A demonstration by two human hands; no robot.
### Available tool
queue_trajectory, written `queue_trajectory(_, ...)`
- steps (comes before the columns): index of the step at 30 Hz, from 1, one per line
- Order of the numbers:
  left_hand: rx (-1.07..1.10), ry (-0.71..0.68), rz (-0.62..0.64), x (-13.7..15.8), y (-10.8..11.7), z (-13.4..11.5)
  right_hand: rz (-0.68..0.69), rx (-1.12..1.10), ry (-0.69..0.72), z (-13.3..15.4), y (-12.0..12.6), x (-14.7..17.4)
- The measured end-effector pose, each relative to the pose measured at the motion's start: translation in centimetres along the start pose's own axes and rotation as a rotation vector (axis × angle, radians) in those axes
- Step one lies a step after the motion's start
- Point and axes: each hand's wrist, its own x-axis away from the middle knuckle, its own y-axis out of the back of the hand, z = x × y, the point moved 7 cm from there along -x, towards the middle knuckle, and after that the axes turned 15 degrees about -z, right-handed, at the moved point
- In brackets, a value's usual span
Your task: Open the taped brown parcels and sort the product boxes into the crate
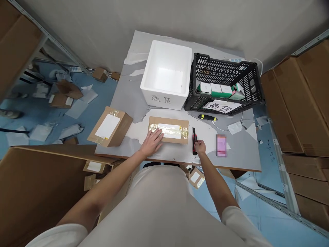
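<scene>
A taped cardboard box (168,140) with a white label lies lengthwise on the table in front of me. My left hand (151,142) rests on its left end, fingers stretched out over the tape and label. To the right of the box, my right hand (200,147) is closed on the handle of a red and black box cutter (194,139), which lies at or just above the tabletop. The cutter's dark tip points away from me. Whether its blade is out is too small to tell.
A second labelled box (120,128) stands at the left. Behind are a white foam bin (164,97) and a black crate (223,94) holding several small white-green boxes. A yellow-black tool (207,117) and a blurred pink object (221,145) lie on the table (241,156) at right.
</scene>
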Motion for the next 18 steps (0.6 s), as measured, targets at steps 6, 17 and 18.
queue_trajectory(6,0.050,0.003,0.078,0.2,-1.2,-0.5,-0.176,0.115,0.201,6.5,2.2,-0.6)
queue_trajectory(17,0.060,0.018,0.128,0.5,-2.2,0.1,0.426,0.680,1.099,21.1,-9.0,3.6)
queue_trajectory(18,0.056,0.010,0.132,0.6,-2.3,0.0,0.438,0.710,1.048,21.5,-9.1,2.3)
